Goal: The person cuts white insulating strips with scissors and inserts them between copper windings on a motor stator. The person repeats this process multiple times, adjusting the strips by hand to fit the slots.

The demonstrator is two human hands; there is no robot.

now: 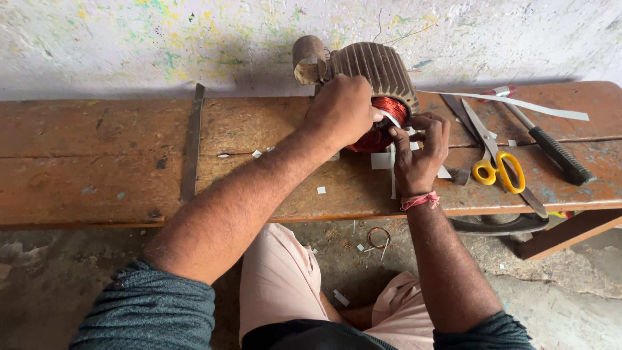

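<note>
Copper windings (387,120) in that heavy ribbed motor shell (379,68) on the bench (129,155) scratch easily, so your left hand (343,110) steadies the rim while your right hand (418,152) pinches the flimsy white paper strip (392,159).

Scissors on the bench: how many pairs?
1. The yellow-handled scissors lie on the wooden bench, right of the right hand, beside a black-handled tool. More may be hidden.

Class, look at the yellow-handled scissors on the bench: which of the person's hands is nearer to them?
Right. The right hand is just beside the scissors; the left hand is farther away, on the motor.
</note>
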